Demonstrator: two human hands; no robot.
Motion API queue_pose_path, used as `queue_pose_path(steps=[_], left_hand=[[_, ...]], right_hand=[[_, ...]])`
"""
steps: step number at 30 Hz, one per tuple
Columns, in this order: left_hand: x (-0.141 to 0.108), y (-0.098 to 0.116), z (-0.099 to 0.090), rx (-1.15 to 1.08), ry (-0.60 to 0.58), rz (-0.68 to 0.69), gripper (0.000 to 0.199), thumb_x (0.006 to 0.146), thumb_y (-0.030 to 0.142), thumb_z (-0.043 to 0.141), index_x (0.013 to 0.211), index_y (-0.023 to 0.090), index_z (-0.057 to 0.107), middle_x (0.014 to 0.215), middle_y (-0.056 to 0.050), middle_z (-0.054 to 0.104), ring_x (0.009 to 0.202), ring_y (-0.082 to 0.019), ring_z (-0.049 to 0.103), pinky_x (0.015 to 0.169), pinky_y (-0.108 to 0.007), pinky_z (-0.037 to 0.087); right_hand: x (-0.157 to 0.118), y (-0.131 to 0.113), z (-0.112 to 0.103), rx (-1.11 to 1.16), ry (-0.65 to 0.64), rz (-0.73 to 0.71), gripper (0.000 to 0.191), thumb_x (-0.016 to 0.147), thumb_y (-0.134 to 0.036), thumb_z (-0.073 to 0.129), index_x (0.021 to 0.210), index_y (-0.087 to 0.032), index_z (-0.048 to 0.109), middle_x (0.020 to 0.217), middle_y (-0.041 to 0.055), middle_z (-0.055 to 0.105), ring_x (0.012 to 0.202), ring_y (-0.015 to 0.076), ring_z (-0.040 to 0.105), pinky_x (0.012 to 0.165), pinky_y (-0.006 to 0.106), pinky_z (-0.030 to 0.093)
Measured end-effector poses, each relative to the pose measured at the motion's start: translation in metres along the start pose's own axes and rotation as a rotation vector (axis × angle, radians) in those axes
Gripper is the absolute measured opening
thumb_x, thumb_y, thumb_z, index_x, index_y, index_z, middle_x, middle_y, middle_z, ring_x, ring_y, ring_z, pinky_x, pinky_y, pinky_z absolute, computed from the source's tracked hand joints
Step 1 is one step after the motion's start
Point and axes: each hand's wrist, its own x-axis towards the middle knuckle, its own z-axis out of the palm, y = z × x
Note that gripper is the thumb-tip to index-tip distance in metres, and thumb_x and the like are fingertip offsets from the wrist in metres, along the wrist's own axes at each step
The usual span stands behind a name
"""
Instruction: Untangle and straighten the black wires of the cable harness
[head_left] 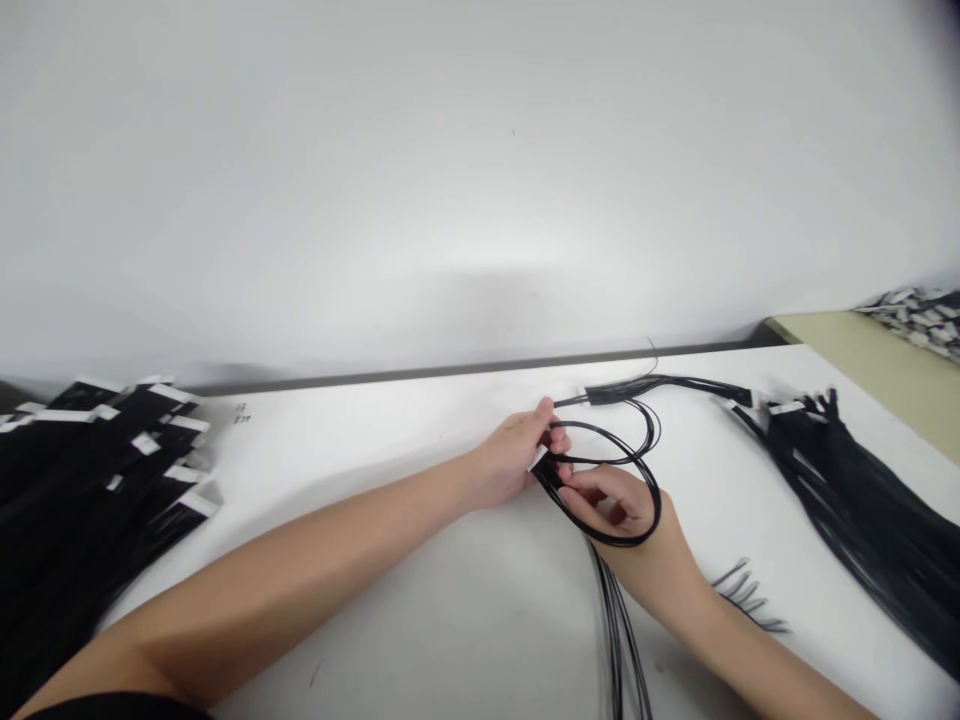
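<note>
A bundle of thin black cables (651, 452) is bent into loops in front of me, over the white table. My left hand (521, 450) is closed on the bundle at the left side of the loops, thumb on top. A white connector or label (538, 459) sits beside its fingers. My right hand (619, 500) reaches inside the lower loop, with thumb and fingertips pinching near a dark part of the cables next to the left fingers. A black sleeved section (611, 394) runs on to the right. Loose cable strands (616, 640) hang down below my right hand.
A large pile of black cables (67, 520) with white ends lies at the left. Another black bundle (862, 500) lies along the right of the white table (375, 405). More parts (919, 320) sit on a yellowish surface (847, 345). Cable ends (748, 600) show beside my right forearm.
</note>
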Motion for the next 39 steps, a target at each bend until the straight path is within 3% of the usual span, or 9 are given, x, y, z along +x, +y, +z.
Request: queue_pose_path(steps=[6, 14, 25, 39], left_hand=[[0.0013, -0.0024, -0.002, 0.007, -0.004, 0.01, 0.05, 0.083, 0.065, 0.046, 0.068, 0.017, 0.042, 0.069, 0.004, 0.043, 0.057, -0.01, 0.054, 0.059, -0.025, 0.039], [0.0041, -0.0046, -0.003, -0.023, -0.014, 0.024, 0.05, 0.084, 0.063, 0.046, 0.067, 0.016, 0.044, 0.069, 0.003, 0.044, 0.057, -0.011, 0.055, 0.06, -0.026, 0.041], [0.0007, -0.0015, 0.0008, -0.015, 0.031, 0.015, 0.051, 0.082, 0.065, 0.048, 0.067, 0.016, 0.044, 0.07, 0.004, 0.044, 0.057, -0.011, 0.055, 0.059, -0.025, 0.041], [0.0016, -0.0038, -0.0025, 0.004, -0.024, 0.032, 0.05, 0.082, 0.065, 0.048, 0.068, 0.016, 0.046, 0.07, 0.003, 0.044, 0.058, -0.011, 0.055, 0.06, -0.026, 0.04]], right_hand=[[-0.0009, -0.0016, -0.0011, -0.013, 0.005, 0.05, 0.013, 0.083, -0.031, 0.061, 0.08, -0.022, 0.069, 0.073, 0.0001, 0.067, 0.059, 0.0129, 0.058, 0.05, 0.022, 0.042], [-0.0052, -0.0003, -0.0022, -0.208, -0.021, 0.049, 0.019, 0.088, -0.036, 0.052, 0.084, -0.024, 0.066, 0.073, -0.0009, 0.065, 0.056, 0.0125, 0.053, 0.049, 0.022, 0.038], [-0.0048, -0.0048, -0.0058, -0.218, -0.075, 0.108, 0.023, 0.091, -0.04, 0.047, 0.084, -0.024, 0.064, 0.066, -0.0016, 0.062, 0.055, 0.0132, 0.05, 0.049, 0.022, 0.036], [-0.0052, -0.007, -0.0041, -0.3, -0.06, 0.121, 0.023, 0.09, -0.042, 0.047, 0.082, -0.026, 0.062, 0.068, -0.0018, 0.064, 0.055, 0.0141, 0.054, 0.049, 0.023, 0.039]])
